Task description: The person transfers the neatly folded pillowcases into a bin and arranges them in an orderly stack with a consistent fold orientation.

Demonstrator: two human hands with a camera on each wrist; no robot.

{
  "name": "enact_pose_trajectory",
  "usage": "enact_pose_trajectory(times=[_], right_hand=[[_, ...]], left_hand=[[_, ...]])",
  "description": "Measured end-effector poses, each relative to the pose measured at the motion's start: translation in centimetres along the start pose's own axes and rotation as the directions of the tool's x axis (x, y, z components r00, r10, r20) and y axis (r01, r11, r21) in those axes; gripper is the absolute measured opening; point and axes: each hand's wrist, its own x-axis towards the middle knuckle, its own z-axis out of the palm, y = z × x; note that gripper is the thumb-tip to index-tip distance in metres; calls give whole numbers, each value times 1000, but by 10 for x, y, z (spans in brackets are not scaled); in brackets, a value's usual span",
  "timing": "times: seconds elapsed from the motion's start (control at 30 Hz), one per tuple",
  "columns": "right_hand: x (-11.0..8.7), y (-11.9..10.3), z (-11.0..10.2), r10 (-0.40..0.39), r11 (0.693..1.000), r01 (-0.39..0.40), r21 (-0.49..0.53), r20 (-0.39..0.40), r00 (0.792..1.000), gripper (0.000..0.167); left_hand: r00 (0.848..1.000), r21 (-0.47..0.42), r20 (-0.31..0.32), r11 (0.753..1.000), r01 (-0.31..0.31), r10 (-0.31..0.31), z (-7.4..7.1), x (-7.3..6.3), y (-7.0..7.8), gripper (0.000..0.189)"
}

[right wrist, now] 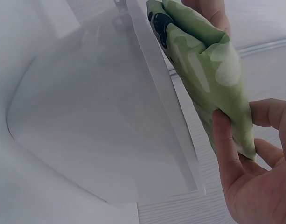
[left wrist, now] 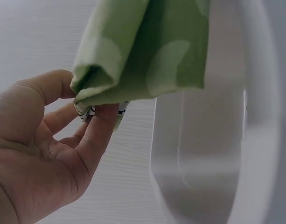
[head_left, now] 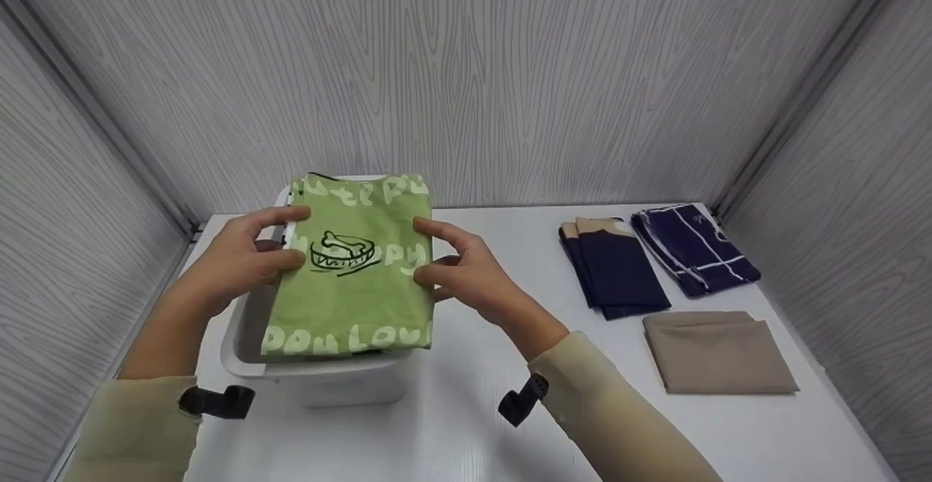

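Enclosure: pale grey wood-grain panels (head_left: 466, 74) stand at the back and on both sides. Within them lies a white table top (head_left: 480, 394). On its left part sits a white rectangular plastic bin with rounded corners (head_left: 357, 387), open upward. On the right part lie three folded cloths: a plain taupe cloth (head_left: 721, 354) nearest me, a navy cloth with tan patches (head_left: 628, 267) beyond it, and a dark purple-blue cloth with white lines (head_left: 695, 249) just beside that, farther right.

Position: I hold a light green folded fabric with white lettering (head_left: 357, 303) over the bin's opening, covering much of it; the rim shows along the left and near sides. Whether the fabric touches the rim I cannot tell.

Grip: my left hand (head_left: 251, 260) pinches the left edge, my right hand (head_left: 466, 267) the right edge. Both are clamped on the fabric, thumb and fingers on opposite faces, the fabric between them.

Appearance: roughly rectangular, longer away from me than across, its upper face nearly smooth. The wrist views show several layers with rounded folds. White letters run in rows, cut off at the edges. Left of centre, a black line drawing (head_left: 342, 250) shows a bone in a bowl.
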Motion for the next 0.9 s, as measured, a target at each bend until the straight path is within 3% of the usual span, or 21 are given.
enact_pose_trajectory(times=[0.4,0.9], right_hand=[[16,4,11,40,999,-40,-25,-19,999,74],[24,6,21,69,993,-73,-89,-42,997,75]], left_hand=[[1000,37,6,999,21,-21,-10,13,-14,69],[1000,106,18,994,-1,-1,-14,14,-20,66]])
